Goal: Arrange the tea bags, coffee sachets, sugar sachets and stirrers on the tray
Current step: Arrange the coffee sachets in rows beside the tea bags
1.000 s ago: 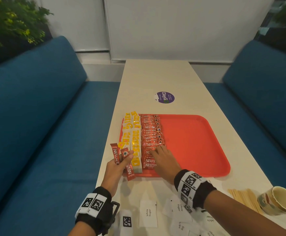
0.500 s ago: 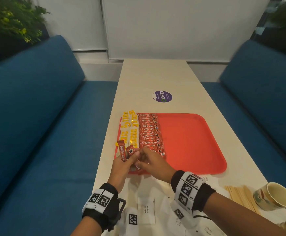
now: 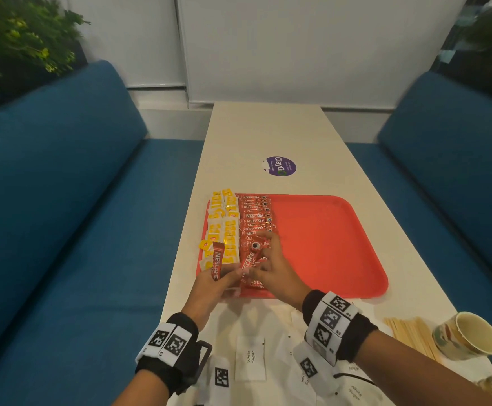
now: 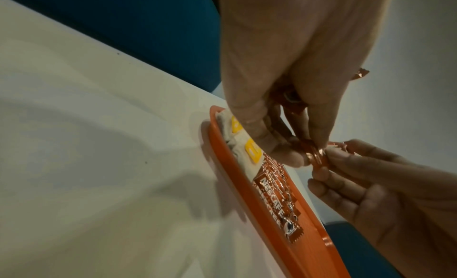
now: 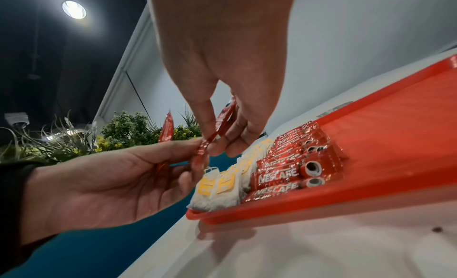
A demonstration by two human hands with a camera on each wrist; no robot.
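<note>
Passing one coffee sachet (image 3: 250, 260) from my left hand (image 3: 212, 288), which grips another, to my pinching right hand (image 3: 274, 269); it should lie flat, beneath, square with the tray (image 3: 341, 244) row.

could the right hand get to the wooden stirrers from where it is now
Probably yes, once it lets go. The stirrers lie on the table by the right forearm, beside a paper cup, with nothing covering them. But the right hand is now pinching a coffee sachet with the left hand.
</note>
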